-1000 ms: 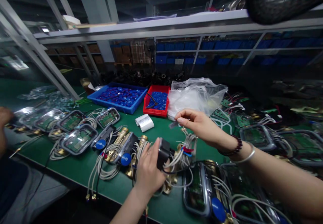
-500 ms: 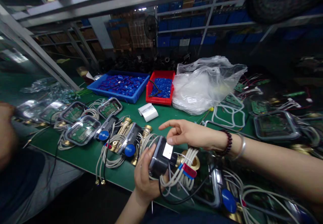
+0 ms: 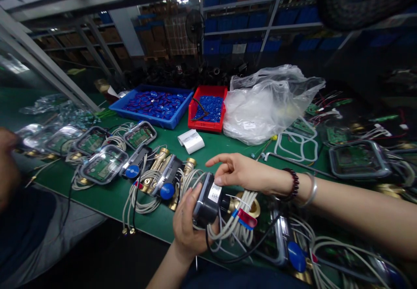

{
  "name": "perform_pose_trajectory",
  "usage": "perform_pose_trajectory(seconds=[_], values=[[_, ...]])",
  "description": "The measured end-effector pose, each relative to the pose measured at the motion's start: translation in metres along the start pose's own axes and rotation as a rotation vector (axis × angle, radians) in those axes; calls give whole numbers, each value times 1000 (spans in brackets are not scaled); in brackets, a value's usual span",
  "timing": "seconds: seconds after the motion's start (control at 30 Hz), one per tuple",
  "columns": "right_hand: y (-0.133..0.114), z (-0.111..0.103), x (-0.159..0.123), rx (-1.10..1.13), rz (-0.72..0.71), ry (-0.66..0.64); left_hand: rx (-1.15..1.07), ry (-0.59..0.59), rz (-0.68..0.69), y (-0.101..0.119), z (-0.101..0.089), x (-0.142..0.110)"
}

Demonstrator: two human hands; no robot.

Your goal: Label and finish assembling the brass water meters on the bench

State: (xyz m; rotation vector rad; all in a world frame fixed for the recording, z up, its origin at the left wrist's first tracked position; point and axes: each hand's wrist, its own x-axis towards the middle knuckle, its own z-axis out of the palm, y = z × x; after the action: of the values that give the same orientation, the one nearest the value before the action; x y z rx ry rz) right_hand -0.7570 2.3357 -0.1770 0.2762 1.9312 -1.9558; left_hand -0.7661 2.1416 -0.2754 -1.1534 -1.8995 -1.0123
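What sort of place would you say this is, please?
Probably a factory assembly workshop: clear-lidded units with circuit boards line a green bench, a blue tray holds many small blue parts, and shelving with blue boxes stands behind.

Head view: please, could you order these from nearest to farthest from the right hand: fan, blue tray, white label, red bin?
1. White label: at the thumb of the right hand.
2. Red bin: ahead, slightly left.
3. Blue tray: farther left.
4. Fan: far background.
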Motion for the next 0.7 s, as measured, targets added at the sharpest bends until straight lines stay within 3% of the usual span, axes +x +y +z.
perform_pose_trajectory(seconds=[0.33, 0.4, 0.57, 0.63, 0.7], values=[[-2, 3, -1, -192, -66, 17, -4, 2, -18, 0, 0, 0], [-6, 4, -4, -353, -129, 31, 11, -4, -20, 1, 0, 1], [-16, 5, -9, -898, -458, 137, 15, 0, -2, 1, 0, 2], [-15, 1, -4, -929, -443, 63, 14, 4, -1, 1, 1, 3], [-11, -5, 7, -877, -321, -46, 34, 5, 1, 2, 0, 3]])
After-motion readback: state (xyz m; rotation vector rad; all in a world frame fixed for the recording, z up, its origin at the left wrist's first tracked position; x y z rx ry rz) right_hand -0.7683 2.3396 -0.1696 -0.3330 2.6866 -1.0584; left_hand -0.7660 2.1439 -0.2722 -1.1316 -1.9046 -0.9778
